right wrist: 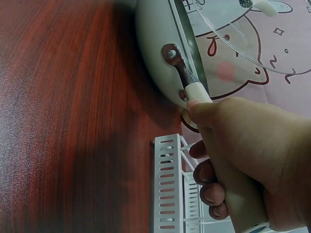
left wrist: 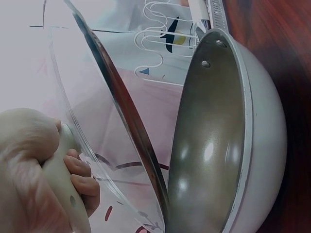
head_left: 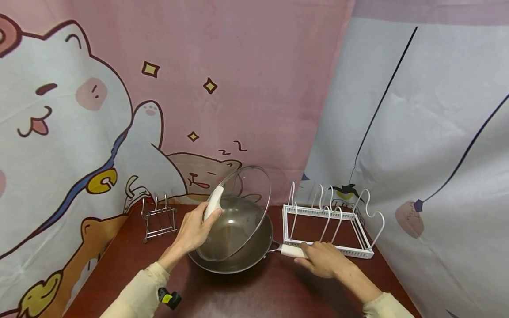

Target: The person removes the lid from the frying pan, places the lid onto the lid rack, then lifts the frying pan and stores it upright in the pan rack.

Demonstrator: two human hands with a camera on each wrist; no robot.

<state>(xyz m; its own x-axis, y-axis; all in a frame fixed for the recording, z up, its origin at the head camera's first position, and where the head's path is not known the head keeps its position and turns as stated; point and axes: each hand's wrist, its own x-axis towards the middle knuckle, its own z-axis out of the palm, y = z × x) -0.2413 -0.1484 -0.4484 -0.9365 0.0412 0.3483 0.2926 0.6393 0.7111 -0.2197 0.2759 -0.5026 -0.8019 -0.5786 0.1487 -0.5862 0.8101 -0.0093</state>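
Observation:
A wok (head_left: 232, 265) with a dark, shiny inside sits on the table, its pale handle (head_left: 293, 251) pointing right. My right hand (head_left: 324, 259) grips that handle, fingers wrapped round it in the right wrist view (right wrist: 257, 145). Tilted up over the wok is a clear glass lid (head_left: 246, 221) with a metal rim. Its white handle (head_left: 214, 203) is held by my left hand (head_left: 194, 229), whose fingers curl round it in the left wrist view (left wrist: 34, 170). In that view the lid stands on a slant, leaving a wedge of space above the wok's mouth.
Right of the wok lies a white adjustable rack (head_left: 358, 253) with several upright wire dividers, close behind my right hand. A small metal wire rack (head_left: 160, 232) stands at the back left. Printed curtains (head_left: 254, 97) hang behind the reddish-brown table (head_left: 238, 296).

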